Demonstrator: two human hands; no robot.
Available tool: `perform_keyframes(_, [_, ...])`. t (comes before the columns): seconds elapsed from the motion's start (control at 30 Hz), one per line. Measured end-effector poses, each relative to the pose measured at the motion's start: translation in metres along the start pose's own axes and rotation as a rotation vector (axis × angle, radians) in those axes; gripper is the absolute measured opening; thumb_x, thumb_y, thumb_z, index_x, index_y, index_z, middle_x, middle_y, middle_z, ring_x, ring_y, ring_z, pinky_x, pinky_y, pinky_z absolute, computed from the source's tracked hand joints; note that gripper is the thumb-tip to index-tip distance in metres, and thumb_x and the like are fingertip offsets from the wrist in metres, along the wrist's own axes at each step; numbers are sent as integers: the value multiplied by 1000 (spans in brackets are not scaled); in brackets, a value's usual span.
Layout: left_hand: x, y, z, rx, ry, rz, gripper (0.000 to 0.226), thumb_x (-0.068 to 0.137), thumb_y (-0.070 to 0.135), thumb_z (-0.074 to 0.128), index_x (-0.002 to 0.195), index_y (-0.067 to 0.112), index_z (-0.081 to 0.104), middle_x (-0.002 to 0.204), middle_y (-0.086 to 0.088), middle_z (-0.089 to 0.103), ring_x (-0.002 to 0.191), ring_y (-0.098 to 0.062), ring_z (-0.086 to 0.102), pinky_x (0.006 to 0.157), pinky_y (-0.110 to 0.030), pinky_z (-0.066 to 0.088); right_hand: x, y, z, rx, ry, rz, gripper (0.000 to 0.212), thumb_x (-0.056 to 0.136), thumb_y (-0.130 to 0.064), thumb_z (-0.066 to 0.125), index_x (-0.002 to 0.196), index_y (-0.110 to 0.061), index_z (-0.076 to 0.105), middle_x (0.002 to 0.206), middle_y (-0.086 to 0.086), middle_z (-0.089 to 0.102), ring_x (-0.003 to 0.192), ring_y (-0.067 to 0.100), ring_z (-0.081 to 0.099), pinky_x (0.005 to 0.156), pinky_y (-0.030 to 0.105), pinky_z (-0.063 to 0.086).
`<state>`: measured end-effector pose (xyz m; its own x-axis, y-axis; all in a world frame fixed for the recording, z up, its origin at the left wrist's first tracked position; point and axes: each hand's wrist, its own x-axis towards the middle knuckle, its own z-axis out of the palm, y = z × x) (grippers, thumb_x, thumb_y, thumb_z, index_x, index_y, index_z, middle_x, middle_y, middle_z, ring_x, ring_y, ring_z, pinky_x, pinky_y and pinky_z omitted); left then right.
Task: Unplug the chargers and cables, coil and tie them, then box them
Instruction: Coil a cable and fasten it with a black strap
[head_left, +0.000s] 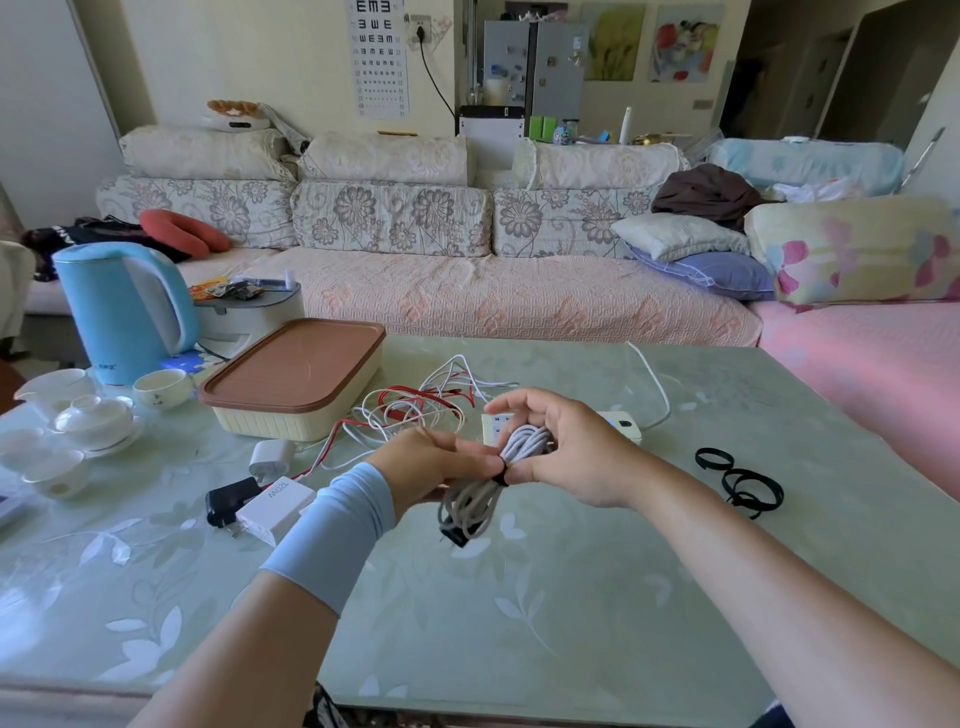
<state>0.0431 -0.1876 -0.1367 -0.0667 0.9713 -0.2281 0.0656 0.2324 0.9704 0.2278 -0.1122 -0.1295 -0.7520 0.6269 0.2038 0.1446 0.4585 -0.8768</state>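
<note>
**DESK:** What does the frame show, and how far along is the job?

**PHOTOGRAPHER:** A person at a living-room table (519, 597), both hands raised just above it, working on one grey cable coil (472, 499); the left hand (431, 462) pinches the bundle at its waist, fingers closed on it; the right hand (566, 447) has thumb and forefinger clamped at the same spot, the other fingers curled loosely over the upper loops; a black tie (500, 477) circles the middle, though I cannot tell whether it is fastened; my reading is that this one cable is at the tying step.

**DESK:** And the rest?

**PHOTOGRAPHER:** Most of it looks undone; a tangle of white and red cables (415, 410) lies loose on the table behind the hands, uncoiled; a white charger (275, 501), a black charger (228, 501) and a small white plug (270, 454) sit to the left, off the power strip (621, 423); that strip is partly hidden by the right hand, so I cannot say whether anything is plugged into it; spare black ties (737, 480) wait on the right, well apart from the coil; the box (296, 379) stands just left of the tangle with its brown lid on, and its inside is hidden; so, by my judgement, the unplugging is largely finished, one coil is nearly tied, several cables are left to coil, and the boxing is not yet begun.
</note>
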Motion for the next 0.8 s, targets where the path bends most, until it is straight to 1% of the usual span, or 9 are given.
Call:
perform_keyframes(0.13, [1, -4, -2, 210, 47, 87, 13, 69, 20, 84, 81, 15, 79, 89, -11, 75, 84, -22, 70, 86, -35, 56, 2, 5, -1, -90, 20, 11, 63, 70, 2, 82, 113, -41, 63, 106, -3, 61, 77, 10, 59, 71, 31, 53])
perform_keyframes(0.2, [2, -3, 0, 117, 179, 138, 4, 76, 16, 80, 79, 15, 78, 85, -11, 75, 76, -20, 67, 79, -35, 58, 9, 4, 3, -2, 192, 21, 67, 70, 2, 83, 118, -39, 59, 114, -1, 60, 77, 11, 62, 67, 30, 55])
perform_keyframes(0.27, [3, -1, 2, -67, 272, 158, 5, 81, 13, 75, 84, 10, 76, 83, -11, 75, 71, -19, 68, 67, -30, 58, 16, 2, 8, 115, 346, 99, 62, 75, -8, 83, 124, -33, 55, 113, -3, 63, 85, 14, 67, 76, 36, 59])
perform_keyframes(0.37, [0, 1, 8, -279, 360, 183, 7, 86, 11, 70, 86, 4, 73, 76, -9, 73, 61, -15, 66, 57, -23, 54, 24, -1, 22, 258, 189, 278, 28, 88, -19, 73, 114, -14, 65, 98, 0, 74, 87, 18, 71, 88, 43, 55])
perform_keyframes(0.47, [-2, -3, 7, -295, 423, 242, 7, 86, 14, 71, 81, 9, 72, 73, -6, 71, 64, -19, 65, 65, -29, 56, 26, -2, 35, 262, 94, 269, 13, 91, -17, 69, 104, -14, 71, 97, 6, 76, 90, 18, 71, 89, 39, 57])
perform_keyframes(0.6, [-5, -9, -12, 157, 547, 342, 8, 78, 24, 79, 75, 27, 72, 81, 2, 71, 70, -11, 62, 71, -22, 50, 28, -7, 40, 161, 114, 233, 10, 92, -11, 68, 88, -20, 68, 78, -9, 70, 66, -5, 64, 61, 7, 45])
perform_keyframes(0.67, [-12, -10, -24, 354, 565, 465, 24, 74, 23, 82, 92, 27, 68, 99, 5, 64, 79, -8, 59, 76, -19, 46, 30, -7, 41, 126, 87, 237, 7, 92, -12, 67, 89, -18, 69, 80, -7, 68, 70, -1, 61, 63, 8, 43])
perform_keyframes(0.73, [-19, -9, -39, 694, 560, 697, 60, 68, 24, 85, 122, 26, 58, 120, 6, 53, 103, -7, 53, 94, -19, 40, 33, -9, 44, 80, 22, 246, 10, 91, -10, 67, 86, -19, 70, 76, -8, 67, 69, 3, 59, 66, 15, 43])
perform_keyframes(0.8, [-25, -7, -52, 1017, 484, 862, 76, 69, 28, 84, 136, 30, 50, 138, 5, 45, 124, -13, 40, 107, -27, 31, 36, -13, 49, 49, -64, 262, 17, 91, -8, 66, 80, -22, 68, 70, -10, 65, 65, 4, 58, 62, 16, 42])
